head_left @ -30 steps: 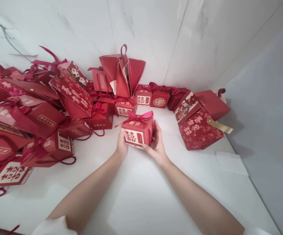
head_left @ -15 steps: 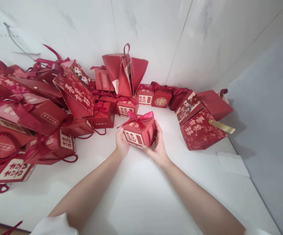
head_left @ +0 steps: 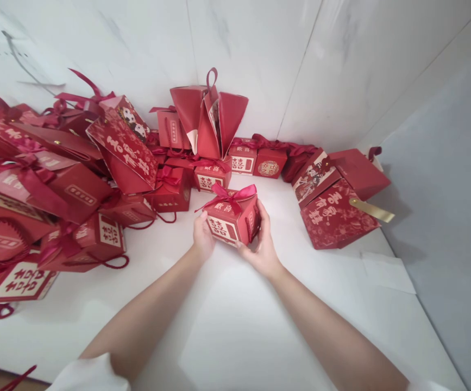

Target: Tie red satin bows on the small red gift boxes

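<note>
Between both hands is a red gift box (head_left: 238,221) with a ribbon bow on top and a cream panel bearing red characters on its front. My left hand (head_left: 204,237) grips its left side, the fingers partly hidden behind it. My right hand (head_left: 263,244) wraps round the right side, thumb at the lower front corner and fingers along the far edge. Just behind it stands another bowed gift box (head_left: 213,175). A dark red box with a bow (head_left: 173,190) is to the left of my left hand.
A large pile of red gift boxes (head_left: 72,190) covers the left of the white table (head_left: 227,326). Folded red boxes (head_left: 219,117) stand upright at the back by the marbled wall (head_left: 251,54). At the right sits a patterned box (head_left: 337,217) with a gold strap (head_left: 371,209).
The view has shifted very slightly. Both hands keep the same hold on the gift box, which stays in place.
</note>
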`<state>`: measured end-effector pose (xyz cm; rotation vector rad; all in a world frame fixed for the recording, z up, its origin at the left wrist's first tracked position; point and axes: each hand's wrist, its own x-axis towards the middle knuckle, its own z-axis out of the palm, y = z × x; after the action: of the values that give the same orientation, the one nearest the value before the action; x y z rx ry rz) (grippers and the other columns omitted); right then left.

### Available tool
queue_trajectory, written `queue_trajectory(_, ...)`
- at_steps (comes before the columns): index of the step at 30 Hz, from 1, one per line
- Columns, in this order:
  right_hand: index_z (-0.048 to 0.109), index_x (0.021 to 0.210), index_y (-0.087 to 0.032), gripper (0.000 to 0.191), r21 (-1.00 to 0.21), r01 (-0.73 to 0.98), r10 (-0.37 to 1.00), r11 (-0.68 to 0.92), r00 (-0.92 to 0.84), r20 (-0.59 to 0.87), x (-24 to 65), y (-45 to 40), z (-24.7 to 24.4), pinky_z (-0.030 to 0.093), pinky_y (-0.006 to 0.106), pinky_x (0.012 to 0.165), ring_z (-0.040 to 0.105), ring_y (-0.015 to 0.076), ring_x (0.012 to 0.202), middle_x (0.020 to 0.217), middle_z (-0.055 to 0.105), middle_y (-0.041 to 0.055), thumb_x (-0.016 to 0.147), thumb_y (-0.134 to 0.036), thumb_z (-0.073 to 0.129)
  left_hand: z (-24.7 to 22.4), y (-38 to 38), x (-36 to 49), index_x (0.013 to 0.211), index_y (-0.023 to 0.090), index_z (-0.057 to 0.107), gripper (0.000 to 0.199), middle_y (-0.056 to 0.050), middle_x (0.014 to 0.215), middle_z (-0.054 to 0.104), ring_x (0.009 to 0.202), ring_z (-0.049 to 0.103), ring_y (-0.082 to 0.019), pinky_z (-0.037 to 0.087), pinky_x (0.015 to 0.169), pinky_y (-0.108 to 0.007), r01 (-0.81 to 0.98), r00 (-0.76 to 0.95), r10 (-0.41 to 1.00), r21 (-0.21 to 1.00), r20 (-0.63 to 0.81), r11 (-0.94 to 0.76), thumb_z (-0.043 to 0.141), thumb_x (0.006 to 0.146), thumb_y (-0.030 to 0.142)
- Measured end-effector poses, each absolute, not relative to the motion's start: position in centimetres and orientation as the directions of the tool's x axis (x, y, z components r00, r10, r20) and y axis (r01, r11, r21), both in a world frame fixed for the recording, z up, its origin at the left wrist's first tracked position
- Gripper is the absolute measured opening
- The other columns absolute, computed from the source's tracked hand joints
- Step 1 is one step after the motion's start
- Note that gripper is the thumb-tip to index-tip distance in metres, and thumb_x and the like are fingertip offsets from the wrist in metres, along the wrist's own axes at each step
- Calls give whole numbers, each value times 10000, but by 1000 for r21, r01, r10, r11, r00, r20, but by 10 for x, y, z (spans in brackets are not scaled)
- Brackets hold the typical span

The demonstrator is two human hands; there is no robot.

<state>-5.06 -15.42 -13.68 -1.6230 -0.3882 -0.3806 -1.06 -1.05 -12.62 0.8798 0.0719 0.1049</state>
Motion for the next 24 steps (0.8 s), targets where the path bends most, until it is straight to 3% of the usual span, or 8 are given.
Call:
queue_trajectory(6,115,1575,-237,990,-890,449,27,-83,894,448,-51,-154,-136,268,507,1235,255,316,1501,1619,214,127,803,-415,709,-127,-10,-12,926,170,711,353,-89,955,765,1175,644,-351,534,1006,-484,-23,993,109,797,-54,604,604,757,460)
queue_trajectory(13,153,1567,-245,992,-868,485,10,-108,873,487,-51,-153,-134,253,523,1239,274,328,1488,1604,242,124,762,-342,725,-132,-10,-9,896,173,716,355,-84,927,770,1121,673,-348,560,961,-477,-75,989,147,803,-16,591,580,751,467)
queue_trajectory(24,150,1566,-254,988,-863,490,19,-125,871,491,-50,-153,-138,256,528,1234,265,325,1491,1602,244,120,760,-321,717,-125,-14,-8,874,163,692,369,-81,924,771,1080,694,-315,560,939,-432,-11,977,177,800,-120,600,524,826,488)
